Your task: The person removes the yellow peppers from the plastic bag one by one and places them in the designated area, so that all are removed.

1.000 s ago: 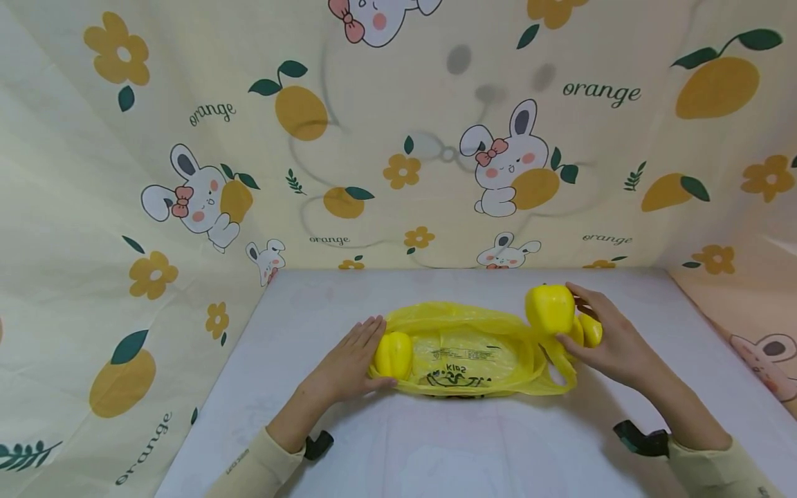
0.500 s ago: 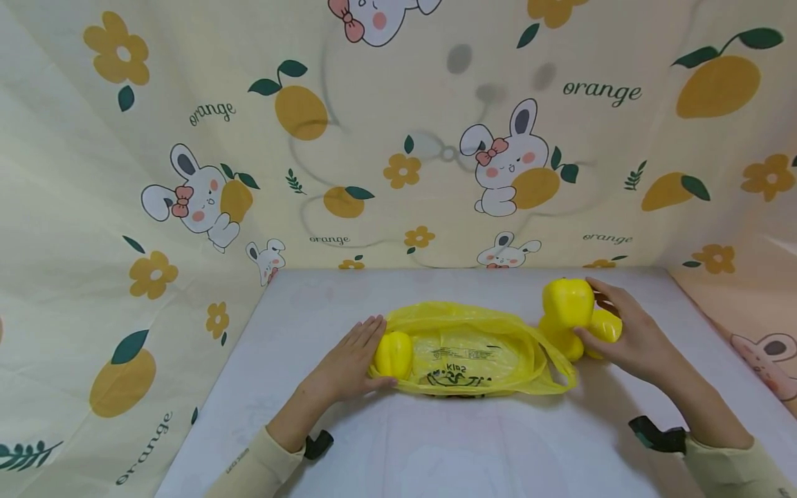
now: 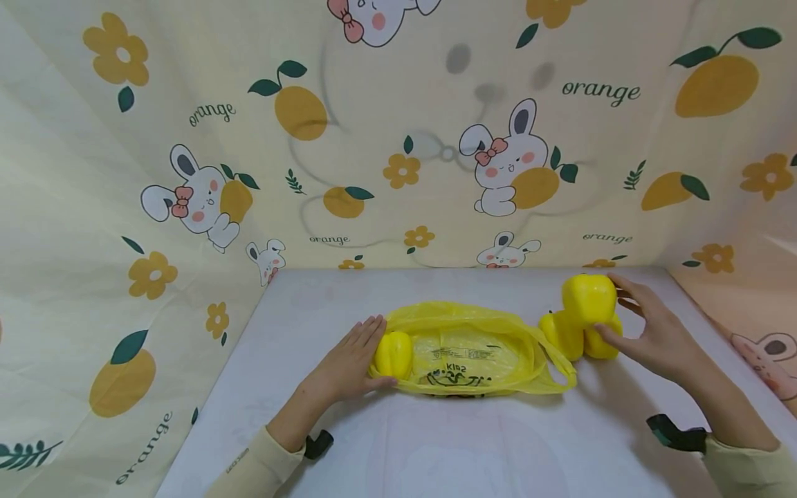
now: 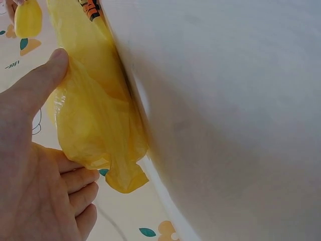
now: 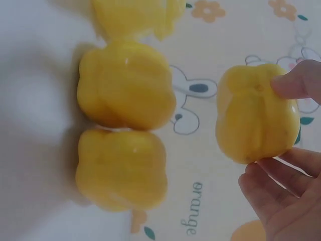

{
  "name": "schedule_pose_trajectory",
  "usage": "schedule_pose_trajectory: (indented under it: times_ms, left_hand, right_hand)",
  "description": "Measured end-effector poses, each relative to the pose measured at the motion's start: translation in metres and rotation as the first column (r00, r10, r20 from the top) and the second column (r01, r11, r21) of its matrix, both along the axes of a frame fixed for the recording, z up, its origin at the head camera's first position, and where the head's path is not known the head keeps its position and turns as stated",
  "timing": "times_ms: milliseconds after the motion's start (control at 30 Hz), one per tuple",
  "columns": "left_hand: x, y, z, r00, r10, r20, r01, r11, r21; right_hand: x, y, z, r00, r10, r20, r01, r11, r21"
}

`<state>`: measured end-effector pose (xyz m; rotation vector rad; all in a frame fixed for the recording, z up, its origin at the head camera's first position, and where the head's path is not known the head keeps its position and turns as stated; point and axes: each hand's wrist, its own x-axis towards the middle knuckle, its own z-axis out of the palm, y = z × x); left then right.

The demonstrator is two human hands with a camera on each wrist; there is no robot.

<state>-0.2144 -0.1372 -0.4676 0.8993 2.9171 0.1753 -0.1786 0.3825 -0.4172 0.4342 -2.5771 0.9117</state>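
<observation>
Holding, right side: the right hand (image 3: 656, 340) pinches a glossy yellow bell pepper with rounded lobes (image 3: 588, 299) between thumb and fingers; we see it raised over the right part of the whitish flat table (image 3: 448, 443), apart from what stands below.
Bag's left end: the left hand (image 3: 346, 363) lies spread against a thin, see-through yellow plastic bag with black print (image 3: 448, 317), thumb on the near edge and fingers on the far one; we read this as steadying pressure, not a clench.
Inside the bag: another shiny yellow lobed pepper (image 3: 394, 356) sits just beside the left hand.
Under the raised pepper: two more blocky yellow peppers, the left one (image 3: 563, 337) near the bag, the right one (image 5: 123, 170) close beside it; we cannot tell whether they touch.
Possible trouble: we judge that the smooth skin could slip from so light a pinch, that a low pass could topple the standing pair, and that the slack handle loop (image 3: 568, 368) could snag a pepper or drag the bag if the left hand eased.
Pepper direction: broad shoulders up, narrower end down, long axis roughly upright; we cannot make out its stem clearly.
Bag direction: long axis left to right, mouth facing up, loop pointing right.
</observation>
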Motion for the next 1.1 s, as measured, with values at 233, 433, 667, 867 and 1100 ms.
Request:
schedule_pose_trajectory:
  times_ms: [233, 433, 667, 867, 1100]
  left_hand:
    - [-0.001, 0.0, -0.001, 1.0, -0.001, 0.0, 0.001, 1.0, -0.014]
    - [-0.001, 0.0, -0.003, 1.0, 0.005, -0.003, -0.005, 1.0, -0.009]
    - [-0.001, 0.0, -0.003, 1.0, 0.008, -0.005, -0.008, 1.0, -0.007]
    - [-0.001, 0.0, -0.002, 1.0, 0.01, -0.005, -0.01, 1.0, -0.005]
    - [-0.001, 0.001, 0.0, 1.0, 0.009, -0.004, -0.009, 1.0, -0.004]
  right_hand:
    - [0.001, 0.014, -0.001, 1.0, -0.004, -0.016, 0.003, 1.0, -0.014]
    - [0.0, 0.025, -0.002, 1.0, -0.005, -0.021, 0.005, 1.0, -0.018]
    - [-0.001, 0.039, -0.003, 0.999, -0.032, 0.007, 0.032, 0.999, -0.002]
    - [-0.001, 0.049, -0.005, 0.999, -0.029, 0.045, 0.03, 0.999, -0.03]
    - [0.0, 0.057, -0.008, 0.997, -0.042, 0.058, 0.044, 0.998, -0.033]
